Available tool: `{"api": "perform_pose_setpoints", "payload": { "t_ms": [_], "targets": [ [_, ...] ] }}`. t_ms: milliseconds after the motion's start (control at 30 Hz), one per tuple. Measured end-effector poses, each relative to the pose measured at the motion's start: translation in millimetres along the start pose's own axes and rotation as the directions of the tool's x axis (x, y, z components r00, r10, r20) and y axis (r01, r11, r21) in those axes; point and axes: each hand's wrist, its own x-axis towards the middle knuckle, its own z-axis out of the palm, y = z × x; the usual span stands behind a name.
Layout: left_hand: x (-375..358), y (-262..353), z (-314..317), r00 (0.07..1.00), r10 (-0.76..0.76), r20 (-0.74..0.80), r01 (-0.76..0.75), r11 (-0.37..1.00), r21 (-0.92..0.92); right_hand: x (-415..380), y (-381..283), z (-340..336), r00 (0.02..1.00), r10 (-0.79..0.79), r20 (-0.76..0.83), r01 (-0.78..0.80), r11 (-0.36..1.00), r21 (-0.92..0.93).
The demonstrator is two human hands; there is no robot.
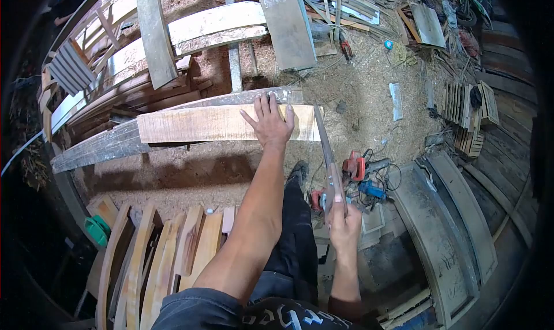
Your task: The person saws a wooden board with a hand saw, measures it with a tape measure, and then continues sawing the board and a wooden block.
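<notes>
At the far left, a green object [97, 231] was seen low beside a row of shaped wooden pieces [134, 266], which were ranged on the near side. Farther from the body, a long weathered beam [104, 148] was stretched from left to right, and across it a pale board [196, 125] was laid, its left part overhanging the beam's near edge. The board was set straight ahead of the body, its long axis running crosswise.

Toward the board's right part, the left hand [271, 125] was pressed down flat, palm under, fingers spread and nothing grasped; by it the board was reached directly. At the right end, a long saw [325, 142] was slanted across the board's short edge, nearly square to the long axis; whether the wood was touched by the blade could not be told. The saw's near end was gripped in the closed right hand [344, 223], which was placed nearer the body, clear of the board. Just beyond, a red power tool [356, 166] and a blue power tool [372, 190] were left on the ground.
</notes>
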Motion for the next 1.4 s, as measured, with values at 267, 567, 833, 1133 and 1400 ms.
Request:
{"api": "perform_pose_setpoints", "payload": {
  "t_ms": [267, 567, 833, 1133, 1400],
  "targets": [
    [4.2, 0.6, 2.3, 1.000, -0.002, -0.017, 0.002, 1.000, 0.023, 105.1, 16.6, 38.2, 0.999, -0.040, -0.027, 0.039, 0.999, -0.021],
    [-3.5, -1.7, 5.2, 1.000, 0.026, 0.008, -0.026, 0.997, 0.068, 92.0, -1.1, 35.2, 1.000, 0.021, 0.007, -0.021, 0.998, -0.059],
    [-3.9, -3.0, -3.1, 0.989, 0.146, 0.036, -0.147, 0.989, 0.018, -12.5, -49.6, -15.5, 0.994, 0.113, -0.001, -0.113, 0.992, -0.049],
    [-13.1, -8.0, 4.8, 0.980, 0.181, -0.084, -0.182, 0.983, -0.008, 60.5, -9.6, 11.2, 0.994, 0.032, 0.102, -0.041, 0.996, 0.085],
    [-6.2, -4.7, -0.6, 0.978, 0.167, -0.125, -0.172, 0.984, -0.033, 66.5, 1.4, 1.1, 0.995, 0.008, 0.100, -0.029, 0.978, 0.209]
  ]
}}
